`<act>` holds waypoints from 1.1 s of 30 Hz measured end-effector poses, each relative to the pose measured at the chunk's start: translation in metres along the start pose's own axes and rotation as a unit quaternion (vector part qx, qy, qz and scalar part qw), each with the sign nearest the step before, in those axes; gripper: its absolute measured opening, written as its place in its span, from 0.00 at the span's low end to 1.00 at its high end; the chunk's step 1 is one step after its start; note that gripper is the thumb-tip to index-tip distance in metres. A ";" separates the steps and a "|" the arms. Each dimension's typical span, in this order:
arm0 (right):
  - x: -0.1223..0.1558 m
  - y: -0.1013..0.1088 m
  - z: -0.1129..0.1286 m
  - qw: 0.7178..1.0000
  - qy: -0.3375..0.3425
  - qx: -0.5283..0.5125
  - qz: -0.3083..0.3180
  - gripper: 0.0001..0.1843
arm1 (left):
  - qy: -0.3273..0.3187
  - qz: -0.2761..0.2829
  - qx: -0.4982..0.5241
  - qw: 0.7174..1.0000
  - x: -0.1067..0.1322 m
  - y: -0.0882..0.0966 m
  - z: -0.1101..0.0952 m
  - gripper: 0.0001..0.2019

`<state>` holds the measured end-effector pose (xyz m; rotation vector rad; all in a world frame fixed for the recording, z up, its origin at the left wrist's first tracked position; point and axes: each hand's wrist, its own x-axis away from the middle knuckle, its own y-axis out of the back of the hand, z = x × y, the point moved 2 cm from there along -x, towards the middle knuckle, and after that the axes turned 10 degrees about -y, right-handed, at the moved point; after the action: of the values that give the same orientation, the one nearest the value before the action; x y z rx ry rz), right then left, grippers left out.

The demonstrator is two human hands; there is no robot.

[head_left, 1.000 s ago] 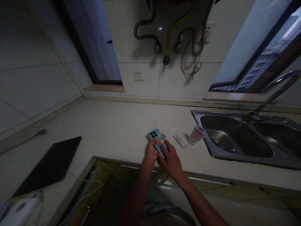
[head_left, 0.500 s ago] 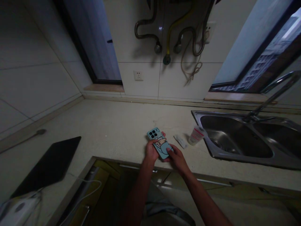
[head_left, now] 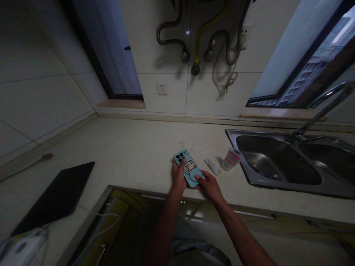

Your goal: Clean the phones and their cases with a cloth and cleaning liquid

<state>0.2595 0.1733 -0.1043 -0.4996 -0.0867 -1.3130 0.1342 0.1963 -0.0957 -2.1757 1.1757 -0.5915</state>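
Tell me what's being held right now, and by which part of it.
A light blue phone, back up. The left grip holds its left edge beside the camera lenses; the right grip holds the end away from them.

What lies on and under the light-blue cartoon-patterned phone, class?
The left hand rests its thumb on the phone by black round lenses; the right hand has its thumb near the opposite end. The downward face is hidden.

light-blue phone case, cartoon print (head_left: 192, 174)
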 end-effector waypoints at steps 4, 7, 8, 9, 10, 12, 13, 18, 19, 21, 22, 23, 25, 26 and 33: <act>0.000 0.000 0.000 1.000 -0.010 0.012 0.009 0.27 | 0.025 0.020 0.000 0.999 0.000 0.000 -0.001 0.26; -0.001 0.001 0.000 0.999 -0.012 0.035 0.013 0.27 | 0.039 0.041 0.004 0.998 0.000 -0.001 -0.001 0.26; -0.001 0.002 0.000 0.999 -0.011 0.045 0.015 0.26 | 0.038 0.047 0.001 0.998 0.001 -0.001 0.000 0.27; -0.001 0.002 0.000 0.998 -0.007 0.060 0.015 0.26 | 0.037 0.051 -0.003 0.998 0.001 -0.001 0.000 0.27; -0.001 0.002 0.001 0.997 -0.001 0.078 0.012 0.26 | 0.037 0.057 -0.009 0.998 0.002 -0.001 0.001 0.28; -0.002 0.003 0.002 0.993 0.016 0.114 0.004 0.27 | 0.046 0.075 -0.024 0.996 0.003 -0.001 0.005 0.30; -0.002 0.003 0.003 0.992 0.022 0.126 0.003 0.28 | 0.052 0.084 -0.034 0.995 0.004 0.000 0.007 0.31; -0.002 0.002 0.003 0.992 0.010 0.123 0.009 0.32 | 0.012 0.054 -0.126 0.990 0.002 0.006 0.015 0.32; -0.002 0.002 0.002 0.993 0.009 0.117 0.004 0.31 | -0.010 0.047 -0.145 0.988 0.002 0.006 0.015 0.30; -0.001 0.002 0.002 0.994 0.014 0.105 -0.006 0.30 | -0.056 0.051 -0.161 0.984 0.001 0.006 0.015 0.27; -0.001 0.002 0.002 0.995 0.019 0.101 -0.010 0.30 | -0.075 0.058 -0.157 0.983 0.001 0.005 0.014 0.26; -0.001 0.002 0.002 0.995 0.022 0.101 -0.014 0.30 | -0.087 0.064 -0.150 0.983 0.001 0.004 0.014 0.25; -0.001 0.001 0.003 0.994 0.029 0.103 -0.025 0.30 | -0.091 0.067 -0.137 0.984 0.000 0.004 0.014 0.25; 0.000 0.001 0.003 0.994 0.031 0.103 -0.031 0.31 | -0.085 0.066 -0.133 0.985 -0.001 0.004 0.014 0.25; -0.003 0.001 0.001 0.992 0.031 0.109 -0.046 0.30 | -0.066 0.061 -0.157 0.984 -0.006 0.010 0.019 0.23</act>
<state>0.2602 0.1762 -0.1047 -0.2714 -0.2014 -1.3898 0.1374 0.2024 -0.1171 -2.3361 1.3948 -0.2168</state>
